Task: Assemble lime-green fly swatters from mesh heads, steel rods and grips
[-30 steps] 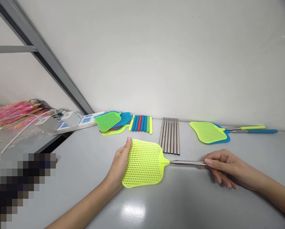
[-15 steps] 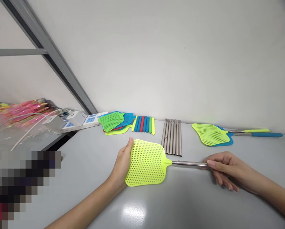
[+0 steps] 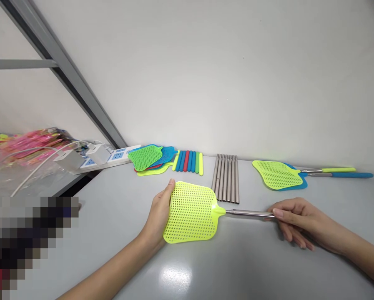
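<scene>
A yellow-green perforated fly swatter head (image 3: 191, 212) is joined to a thin metal rod (image 3: 251, 213). My left hand (image 3: 160, 212) grips the head at its left edge, thumb along the rim and the other fingers hidden behind. Between thumb and forefinger, my right hand (image 3: 294, 221) pinches the rod's far end; its other fingers hang loosely below. Just behind lies a row of several metal tubes (image 3: 227, 179). To the right, two finished-looking fly swatters (image 3: 277, 175), one yellow and one blue, overlap with coloured grips on their rods.
Loose swatter heads (image 3: 146, 158) lie stacked at the back left beside a row of coloured grips (image 3: 189, 161). A power strip (image 3: 119, 156) with white plugs and cables sits at the table's left edge. Plastic-wrapped pink items (image 3: 39, 143) lie beyond. A wall rises behind the grey table (image 3: 118, 208).
Almost nothing differs. Both hands keep their hold on the swatter head and rod, and the view has shifted very slightly.
</scene>
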A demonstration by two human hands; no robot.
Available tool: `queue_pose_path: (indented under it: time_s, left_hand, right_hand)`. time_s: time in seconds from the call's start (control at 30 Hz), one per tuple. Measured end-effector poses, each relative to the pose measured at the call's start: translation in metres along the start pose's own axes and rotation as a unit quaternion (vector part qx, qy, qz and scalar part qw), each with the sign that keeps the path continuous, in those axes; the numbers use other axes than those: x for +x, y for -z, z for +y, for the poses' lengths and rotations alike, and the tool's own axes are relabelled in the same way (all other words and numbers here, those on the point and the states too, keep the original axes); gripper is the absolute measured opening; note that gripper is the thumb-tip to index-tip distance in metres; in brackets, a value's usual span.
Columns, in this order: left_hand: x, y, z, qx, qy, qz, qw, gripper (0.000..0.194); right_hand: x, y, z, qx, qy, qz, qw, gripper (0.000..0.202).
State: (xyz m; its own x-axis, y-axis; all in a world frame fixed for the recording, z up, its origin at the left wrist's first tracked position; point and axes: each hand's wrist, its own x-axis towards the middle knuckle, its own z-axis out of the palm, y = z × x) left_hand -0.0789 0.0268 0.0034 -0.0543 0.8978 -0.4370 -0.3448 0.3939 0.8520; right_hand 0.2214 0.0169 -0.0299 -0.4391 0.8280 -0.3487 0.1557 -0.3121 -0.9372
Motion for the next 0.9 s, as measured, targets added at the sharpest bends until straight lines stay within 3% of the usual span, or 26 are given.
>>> queue_pose_path:
  time_s: [0.63,0.9]
  left_hand:
    - [0.0040,0.0043,-0.0025,-0.014,0.012,-0.009,1.000,0.033]
    - [0.0030,-0.0016,0.0036,-0.097,0.033,-0.023,0.994,0.020]
  right_hand:
    - [0.0007,-0.0024,-0.0024,0.005,0.002,0.000,1.000,0.037]
    - [0.0007,-0.0019,-0.0010,0.004,0.007,0.007,1.000,0.034]
